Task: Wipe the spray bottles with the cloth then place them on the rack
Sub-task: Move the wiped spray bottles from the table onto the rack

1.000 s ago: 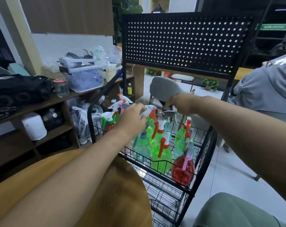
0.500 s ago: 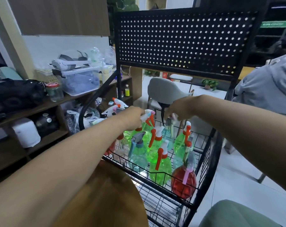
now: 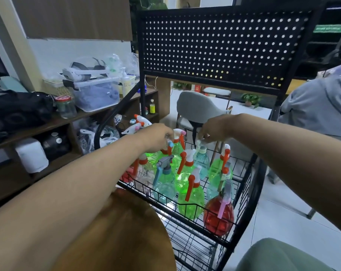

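Observation:
Several spray bottles stand in the top basket of the black wire rack (image 3: 242,184): green ones (image 3: 191,200), a teal one (image 3: 163,182), a red one (image 3: 218,218). My left hand (image 3: 158,135) reaches in from the left. Its fingers curl down over the spray head of a green bottle (image 3: 168,146) at the back of the basket. My right hand (image 3: 214,130) pinches the white spray head of a pale blue bottle (image 3: 203,161) at the back. No cloth is in sight.
A black pegboard (image 3: 224,45) rises behind the basket. Below my left arm is a round wooden table (image 3: 117,231). A cluttered wooden shelf (image 3: 68,118) stands at left. Beyond the rack are a grey chair (image 3: 199,108) and a person in a grey hoodie (image 3: 322,110).
Both hands have moved deeper into the basket. The right hand has come down onto the pale blue bottle's head; the left has shifted from the white-headed green bottle to the one beside it.

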`<state>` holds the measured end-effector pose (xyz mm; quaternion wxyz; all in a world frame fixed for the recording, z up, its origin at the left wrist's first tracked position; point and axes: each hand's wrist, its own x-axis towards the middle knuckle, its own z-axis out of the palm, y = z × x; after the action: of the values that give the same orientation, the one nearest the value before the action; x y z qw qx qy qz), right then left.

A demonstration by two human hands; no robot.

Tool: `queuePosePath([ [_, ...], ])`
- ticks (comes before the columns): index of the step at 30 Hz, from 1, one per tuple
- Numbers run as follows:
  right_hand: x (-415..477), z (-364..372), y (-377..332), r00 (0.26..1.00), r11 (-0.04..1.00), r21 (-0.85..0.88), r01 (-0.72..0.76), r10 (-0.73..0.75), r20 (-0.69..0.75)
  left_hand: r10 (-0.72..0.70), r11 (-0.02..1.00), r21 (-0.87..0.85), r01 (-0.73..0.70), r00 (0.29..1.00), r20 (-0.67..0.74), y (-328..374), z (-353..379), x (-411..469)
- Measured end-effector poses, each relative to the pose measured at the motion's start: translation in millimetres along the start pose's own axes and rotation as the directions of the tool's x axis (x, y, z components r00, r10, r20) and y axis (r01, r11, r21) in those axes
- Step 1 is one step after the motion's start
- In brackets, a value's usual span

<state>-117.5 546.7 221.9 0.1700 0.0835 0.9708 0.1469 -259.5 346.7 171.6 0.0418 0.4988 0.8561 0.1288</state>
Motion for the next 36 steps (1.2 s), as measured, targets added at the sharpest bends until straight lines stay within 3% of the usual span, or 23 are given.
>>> queuePosePath([
  [5, -3.2, 1.3, -3.5, 0.999, 0.999, -0.043, -0.009, 0.008, -0.031, -0.083, 0.989, -0.121, 0.081, 0.996, -0.018, 4.0, -1.3, -3.2],
  [9, -10.3, -2.9, -7.2, 0.988, 0.996, -0.088, 0.001, -0.014, -0.156, -0.088, 0.988, -0.131, 0.081, 0.995, -0.050, -0.8, 8.4, -5.0],
  [12, -14.2, -1.9, -14.5, 0.963, 0.968, 0.152, 0.198, -0.163, -0.214, -0.091, 0.981, -0.179, 0.076, 0.993, -0.079, -3.4, 10.2, -8.3],
  [14, -13.7, 1.7, -22.6, 0.954, 0.924, 0.260, 0.280, -0.236, -0.186, -0.102, 0.985, -0.149, 0.087, 0.990, -0.099, -5.2, 9.2, -10.7],
  [19, -6.4, 10.2, -33.5, 0.930, 0.936, 0.179, 0.303, -0.249, -0.270, -0.089, 0.996, -0.007, 0.089, 0.986, -0.139, -6.0, 13.5, -14.0],
  [27, -6.8, 9.6, -32.7, 0.945, 0.937, 0.212, 0.277, -0.225, -0.239, -0.040, 0.998, 0.042, 0.047, 0.987, -0.152, -7.1, 17.0, -16.7],
  [32, -6.8, 5.3, -13.1, 0.960, 0.975, 0.204, 0.087, -0.027, -0.277, -0.051, 0.999, -0.024, 0.048, 0.985, -0.167, -10.1, 14.3, -19.4],
  [36, -12.1, 13.7, -14.0, 0.978, 0.983, 0.169, 0.070, -0.034, -0.206, -0.030, 0.999, 0.036, 0.035, 0.988, -0.149, -10.9, 13.9, -21.3],
])
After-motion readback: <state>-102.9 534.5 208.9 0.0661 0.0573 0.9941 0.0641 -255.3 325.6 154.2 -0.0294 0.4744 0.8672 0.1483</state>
